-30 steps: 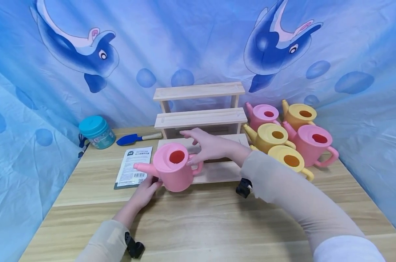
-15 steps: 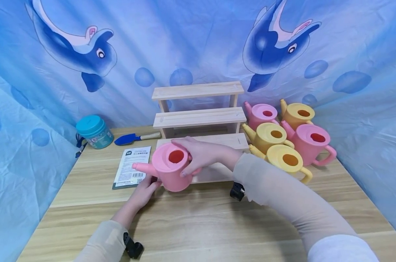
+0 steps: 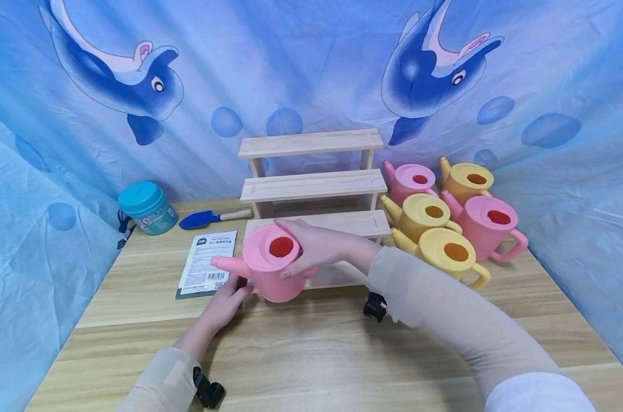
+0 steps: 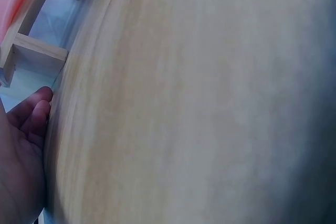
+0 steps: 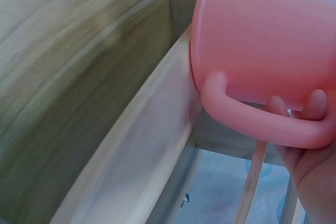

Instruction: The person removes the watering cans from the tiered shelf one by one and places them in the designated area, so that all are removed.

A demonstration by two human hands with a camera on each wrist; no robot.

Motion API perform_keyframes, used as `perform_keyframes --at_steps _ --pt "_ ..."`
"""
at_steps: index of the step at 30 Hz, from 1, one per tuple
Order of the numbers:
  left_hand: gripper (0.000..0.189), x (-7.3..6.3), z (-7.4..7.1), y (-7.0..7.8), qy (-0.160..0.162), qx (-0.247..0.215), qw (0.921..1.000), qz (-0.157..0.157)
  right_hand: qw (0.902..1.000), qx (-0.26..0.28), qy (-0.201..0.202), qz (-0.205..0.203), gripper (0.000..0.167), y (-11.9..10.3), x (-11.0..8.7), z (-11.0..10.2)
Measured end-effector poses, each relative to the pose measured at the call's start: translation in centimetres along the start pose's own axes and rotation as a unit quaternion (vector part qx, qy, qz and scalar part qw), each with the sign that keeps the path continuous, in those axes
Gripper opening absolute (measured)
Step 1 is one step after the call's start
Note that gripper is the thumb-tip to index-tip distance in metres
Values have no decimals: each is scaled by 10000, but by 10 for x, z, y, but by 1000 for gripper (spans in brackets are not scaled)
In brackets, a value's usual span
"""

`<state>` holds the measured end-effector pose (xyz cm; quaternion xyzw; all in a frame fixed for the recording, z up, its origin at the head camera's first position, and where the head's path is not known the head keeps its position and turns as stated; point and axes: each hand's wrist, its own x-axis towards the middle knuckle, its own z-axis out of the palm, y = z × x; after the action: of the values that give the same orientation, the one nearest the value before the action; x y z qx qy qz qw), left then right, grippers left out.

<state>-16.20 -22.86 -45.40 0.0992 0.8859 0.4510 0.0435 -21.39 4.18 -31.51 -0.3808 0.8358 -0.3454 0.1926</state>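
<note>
On the left end of the shelf's lowest board [image 3: 337,274] stands a pink watering can [image 3: 277,281], its spout pointing left. My right hand [image 3: 318,246] grips the can's upper right side, with the thumb on the near wall. In the right wrist view, fingertips [image 5: 315,103] show against the can beyond its handle [image 5: 262,121]. My left hand [image 3: 226,300] rests low on the table beside the shelf's left end, below the spout. Its fingers are partly hidden in the head view; in the left wrist view they bend loosely near the wooden end piece [image 4: 39,51], with nothing seen between them.
Several pink and yellow watering cans [image 3: 447,252] stand at the shelf's right. To the left lie a printed packet [image 3: 206,263] and a blue trowel [image 3: 200,220], with a teal-lidded jar [image 3: 149,209] behind. The stepped wooden shelf [image 3: 311,143] backs onto a blue curtain [image 3: 332,68].
My right hand has moved left from the can's handle side and closed on its upper body. The can has shifted very slightly; the left hand stays in place.
</note>
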Motion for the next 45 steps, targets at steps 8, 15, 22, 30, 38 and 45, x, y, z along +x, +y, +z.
perform_keyframes --at_steps 8,15,22,30,38,45 --pt "53 -1 -1 2 152 303 9994 121 9984 247 205 -463 106 11 -10 -5" --pt "51 -2 0 2 276 309 9990 181 9975 444 415 -351 109 22 -24 -9" --pt "51 -3 1 0 248 138 9989 372 9969 360 690 -109 109 31 -41 -14" --pt "52 -2 3 -4 250 65 9986 472 9946 153 1021 122 105 36 -59 -23" --pt "52 -3 2 5 179 27 9984 533 9930 467 1080 87 102 40 -77 -36" --pt "53 -3 0 13 171 66 9985 521 9921 384 1195 75 100 34 -93 -55"
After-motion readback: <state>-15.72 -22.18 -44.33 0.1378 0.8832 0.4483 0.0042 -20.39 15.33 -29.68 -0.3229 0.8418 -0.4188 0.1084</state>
